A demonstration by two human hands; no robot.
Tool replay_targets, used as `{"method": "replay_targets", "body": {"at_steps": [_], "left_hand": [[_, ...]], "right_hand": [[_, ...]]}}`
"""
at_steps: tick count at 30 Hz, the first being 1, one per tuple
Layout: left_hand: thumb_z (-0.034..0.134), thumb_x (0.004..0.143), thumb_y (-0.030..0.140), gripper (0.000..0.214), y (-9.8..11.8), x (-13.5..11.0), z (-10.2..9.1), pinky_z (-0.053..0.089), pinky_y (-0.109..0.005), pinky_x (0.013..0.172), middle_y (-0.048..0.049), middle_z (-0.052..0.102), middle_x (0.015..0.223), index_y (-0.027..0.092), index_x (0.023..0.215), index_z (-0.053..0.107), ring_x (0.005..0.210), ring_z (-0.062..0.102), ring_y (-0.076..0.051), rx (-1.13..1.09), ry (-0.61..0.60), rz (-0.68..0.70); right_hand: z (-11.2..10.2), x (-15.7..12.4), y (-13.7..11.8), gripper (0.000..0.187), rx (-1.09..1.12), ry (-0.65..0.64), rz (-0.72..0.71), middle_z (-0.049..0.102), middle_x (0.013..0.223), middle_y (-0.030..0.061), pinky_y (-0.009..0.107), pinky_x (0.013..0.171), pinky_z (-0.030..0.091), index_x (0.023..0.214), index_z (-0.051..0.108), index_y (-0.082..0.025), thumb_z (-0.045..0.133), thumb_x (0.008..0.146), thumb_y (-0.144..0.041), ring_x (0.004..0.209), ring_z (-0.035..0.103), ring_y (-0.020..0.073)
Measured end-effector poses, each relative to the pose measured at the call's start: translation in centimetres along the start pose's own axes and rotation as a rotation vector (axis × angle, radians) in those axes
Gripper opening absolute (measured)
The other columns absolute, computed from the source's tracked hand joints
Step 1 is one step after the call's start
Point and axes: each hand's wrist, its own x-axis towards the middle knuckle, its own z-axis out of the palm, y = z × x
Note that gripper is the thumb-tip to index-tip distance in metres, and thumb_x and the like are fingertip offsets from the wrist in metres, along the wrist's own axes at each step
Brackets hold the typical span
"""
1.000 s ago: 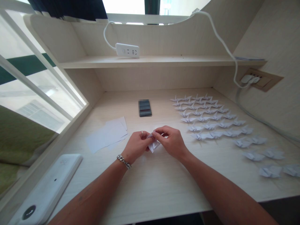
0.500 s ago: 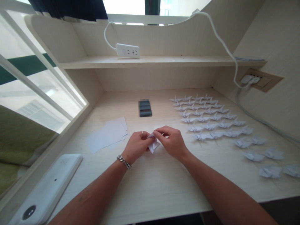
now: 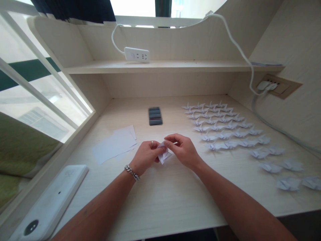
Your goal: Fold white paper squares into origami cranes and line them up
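Observation:
Between my two hands, low over the middle of the desk, is a small piece of folded white paper [image 3: 163, 158]. My left hand [image 3: 147, 154], with a ring and a chain bracelet at the wrist, pinches the paper from its left side. The thumb and fingers of my right hand [image 3: 182, 149] grip its upper edge. Part of the paper is hidden behind the fingers. Rows of folded paper cranes [image 3: 225, 126] stand to the right of my hands. Left of them lie loose white paper sheets [image 3: 114, 144], overlapping one another.
A dark, blurred flat object [image 3: 155, 116] lies behind my hands. At the left edge rests a long white device [image 3: 55, 201]. Several flatter folded papers [image 3: 288, 183] lie near right. A power strip [image 3: 136, 55] sits on the shelf [image 3: 170, 66]; its cable hangs at the right.
Both hands stay around the folded paper in almost the same place. My right hand has shifted very slightly up, its fingers still at the paper's upper edge.

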Motion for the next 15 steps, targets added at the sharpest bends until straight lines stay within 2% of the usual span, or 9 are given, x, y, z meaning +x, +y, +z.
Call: {"method": "replay_targets", "body": {"at_steps": [3,5,10,15], "left_hand": [[0.071,0.07,0.038,0.028,-0.01,-0.02,0.04,0.039,-0.02,0.044,0.0017,0.053,0.05,0.014,0.059,0.06,0.045,0.05,-0.009,-0.013,-0.007,0.014],[0.071,0.07,0.036,0.027,0.01,-0.03,0.07,0.04,-0.02,0.045,0.0017,0.053,0.051,0.013,0.06,0.061,0.047,0.05,-0.009,-0.017,-0.007,0.032],[0.072,0.071,0.039,0.028,0.16,-0.05,0.06,0.046,-0.021,0.051,-0.0006,0.062,0.06,0.012,0.073,0.066,0.054,0.056,-0.01,-0.101,0.06,0.091],[0.073,0.07,0.037,0.028,0.2,-0.03,-0.01,0.047,-0.022,0.055,-0.0038,0.068,0.067,0.011,0.079,0.069,0.06,0.059,-0.012,-0.131,0.156,0.189]], "right_hand": [[0.05,-0.01,0.02,0.018,-0.071,-0.015,0.001,0.07,0.078,0.0035,0.026,0.068,0.049,0.081,0.07,-0.017,0.062,0.083,-0.033,0.073,0.063,0.016],[0.0,0.06,0.16,0.024,-0.093,0.004,0.002,0.07,0.078,0.0036,0.027,0.068,0.049,0.08,0.07,-0.017,0.056,0.087,-0.035,0.073,0.062,0.0157],[0.01,0.27,0.74,0.025,0.016,-0.043,0.053,0.072,0.087,0.0058,0.029,0.071,0.051,0.089,0.07,-0.016,0.061,0.083,-0.039,0.079,0.065,0.0172],[0.31,0.25,0.88,0.03,0.161,-0.105,0.171,0.073,0.086,0.0078,0.028,0.064,0.052,0.097,0.068,-0.015,0.068,0.078,-0.038,0.076,0.068,0.0176]]}}
